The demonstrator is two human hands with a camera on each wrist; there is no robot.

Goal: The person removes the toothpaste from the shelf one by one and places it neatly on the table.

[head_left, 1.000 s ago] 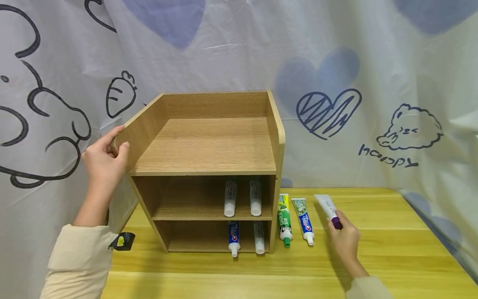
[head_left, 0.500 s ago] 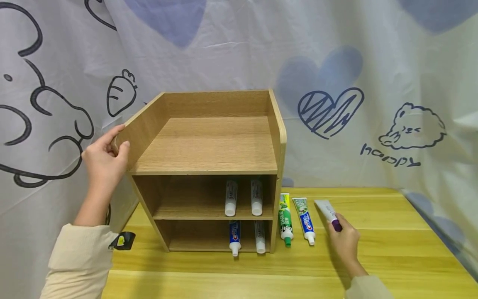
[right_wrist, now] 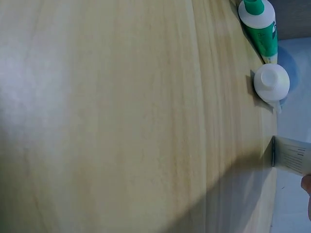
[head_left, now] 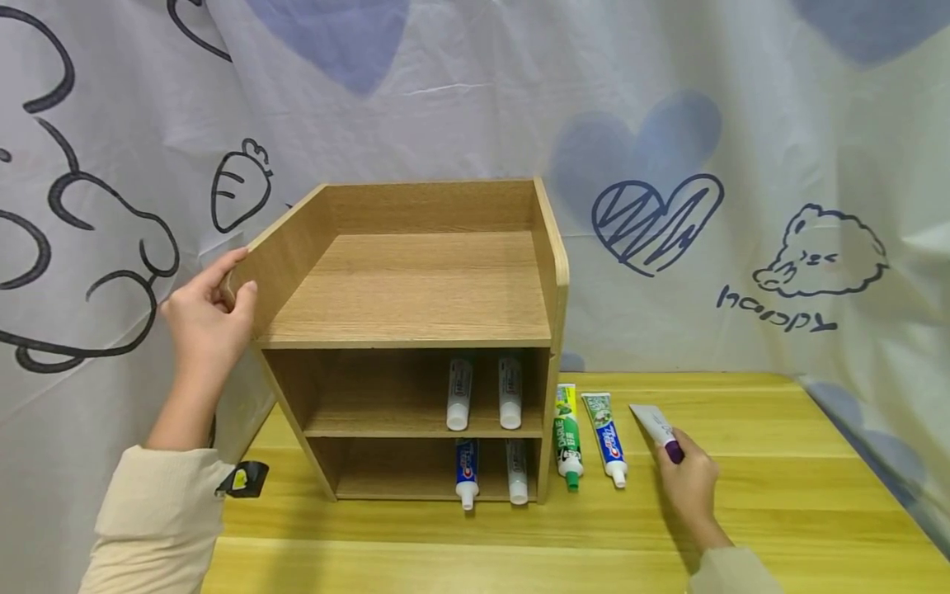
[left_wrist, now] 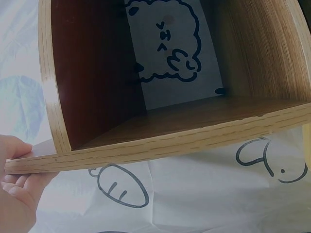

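Printed white cloth backdrop (head_left: 475, 99) behind, with hearts, a carrot and a bear drawn on it; yellow wood-grain table (head_left: 779, 495) below. Wooden shelf unit (head_left: 416, 289) at centre of table: open top tray over two compartments. Middle compartment holds two white tubes (head_left: 458, 394) side by side at its right end, caps forward. Lower compartment likewise holds two tubes (head_left: 464, 472), caps just past the front edge. Left hand (head_left: 204, 318) grips the front top corner of the unit's left side panel, thumb on the inner face and fingers (left_wrist: 17, 179) wrapped behind the edge. Right hand (head_left: 686, 478) on the table right of the unit, fingers curled round the cap end of a white purple-capped tube (head_left: 653, 422); crimped end points away toward the backdrop. Cannot tell whether that tube rests on the table or is just clear of it. Between it and the unit, a green-capped tube (head_left: 567, 433) just beside the right panel, then a blue-and-white tube (head_left: 607, 437) with white cap, both flat and parallel. Advised handling, as a judgement: brace the unit firmly by the left panel, hold the tube near its cap so the body does not buckle, lift clear of the two neighbours, align it parallel with the tubes already shelved.
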